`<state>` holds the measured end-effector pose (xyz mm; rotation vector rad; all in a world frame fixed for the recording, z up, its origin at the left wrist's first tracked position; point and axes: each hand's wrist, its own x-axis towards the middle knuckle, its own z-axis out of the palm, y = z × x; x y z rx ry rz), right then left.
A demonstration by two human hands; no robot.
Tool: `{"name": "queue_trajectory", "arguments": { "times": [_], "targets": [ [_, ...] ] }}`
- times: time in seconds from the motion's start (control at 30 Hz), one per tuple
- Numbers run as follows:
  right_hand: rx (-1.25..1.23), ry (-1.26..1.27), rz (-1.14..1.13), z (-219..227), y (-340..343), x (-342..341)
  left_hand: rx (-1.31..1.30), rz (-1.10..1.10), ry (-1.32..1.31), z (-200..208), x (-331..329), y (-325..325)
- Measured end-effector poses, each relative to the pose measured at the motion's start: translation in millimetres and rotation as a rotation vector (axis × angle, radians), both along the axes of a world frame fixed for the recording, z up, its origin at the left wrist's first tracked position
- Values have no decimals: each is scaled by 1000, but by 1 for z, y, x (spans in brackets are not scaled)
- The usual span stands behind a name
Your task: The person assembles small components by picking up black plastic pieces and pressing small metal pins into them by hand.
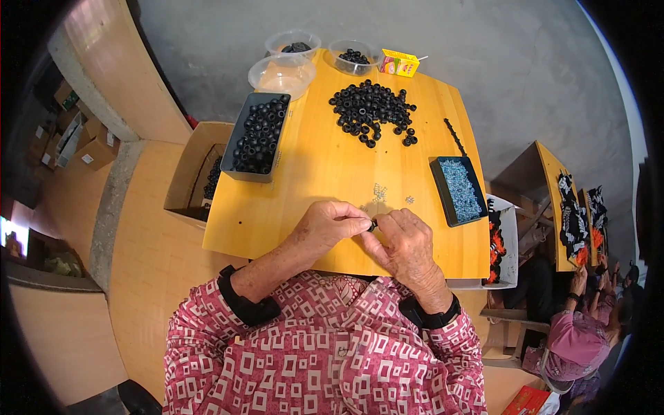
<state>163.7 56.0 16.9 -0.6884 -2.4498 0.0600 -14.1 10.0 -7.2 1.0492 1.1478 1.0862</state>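
Near the front edge of the yellow table, my two hands meet at a small black part. My left hand pinches it between thumb and forefinger. On its other side my right hand is closed, fingers curled and thumb against the part; most of the part is hidden by the fingertips. Just beyond my hands lie a little heap of tiny clear pieces and a smaller heap. Farther back spreads a pile of black ring-like parts.
A dark bin of black round parts stands left; a black tray of tiny bluish pieces, right. A knobbly black stick lies beyond it. Clear bowls and a yellow carton stand at the back. Another person sits right.
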Motion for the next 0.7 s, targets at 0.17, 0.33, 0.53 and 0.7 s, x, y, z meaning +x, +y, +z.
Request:
{"name": "queue_trajectory", "arguments": {
  "times": [0.17,0.33,0.53,0.7],
  "targets": [
    [-13,-25,-47,3,-2,-1,10,38,59,-3,2,2],
    [-51,-26,-14,2,0,-1,31,-4,88,-2,0,2],
    [-47,20,18,-5,4,1,13,-11,67,2,-1,2],
    [-40,61,61,-4,3,-4,66,103,-26,-1,2,4]
  ]
}}
